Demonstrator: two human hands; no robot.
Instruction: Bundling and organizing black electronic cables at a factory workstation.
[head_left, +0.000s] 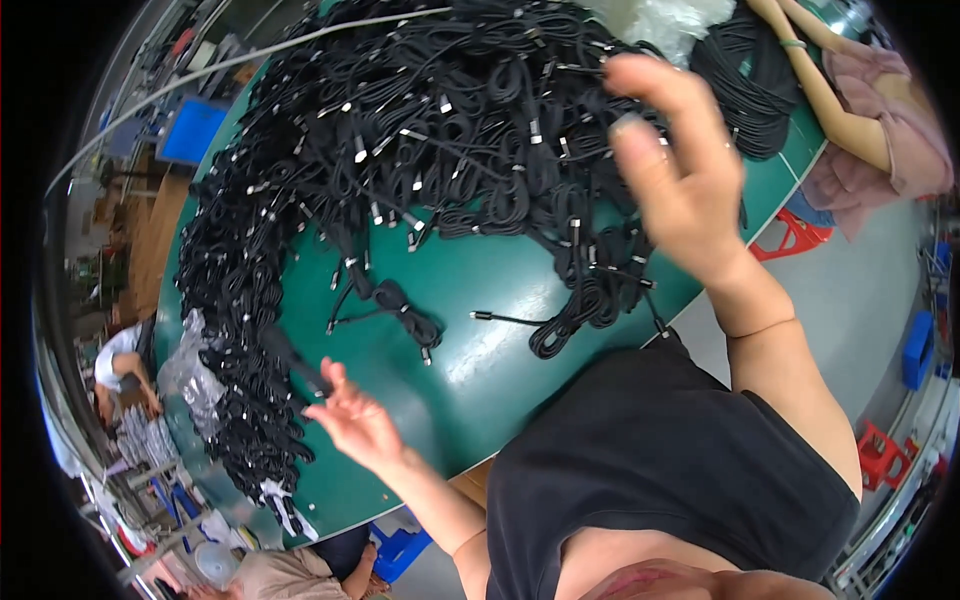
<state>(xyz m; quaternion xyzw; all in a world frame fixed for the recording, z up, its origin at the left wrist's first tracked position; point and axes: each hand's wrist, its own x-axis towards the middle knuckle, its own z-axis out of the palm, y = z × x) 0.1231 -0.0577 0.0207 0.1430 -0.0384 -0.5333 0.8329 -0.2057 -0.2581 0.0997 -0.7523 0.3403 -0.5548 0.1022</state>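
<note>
My left hand [358, 418] is at the table's left side, thumb and fingers at one end of a coiled black cable [291, 357]. That cable is smeared by motion and points toward the heap on the left. My right hand [690, 175] is raised above the right part of the table, blurred, with thumb and fingers curved apart and nothing visible between them. Beneath and beside it lies a big heap of coiled black cables [470, 130] with silvery plugs. Two loose coils, a small cable [403, 318] and a larger cable [580, 305], rest nearer to me.
The green table [470, 375] curves around in front of me. Clear plastic bags lie at the left [195, 375] and the far side [665, 25]. Another person's arm [815, 80] reaches in at the far right, by a thick cable coil [745, 85]. Red stools [880, 455] stand on the floor.
</note>
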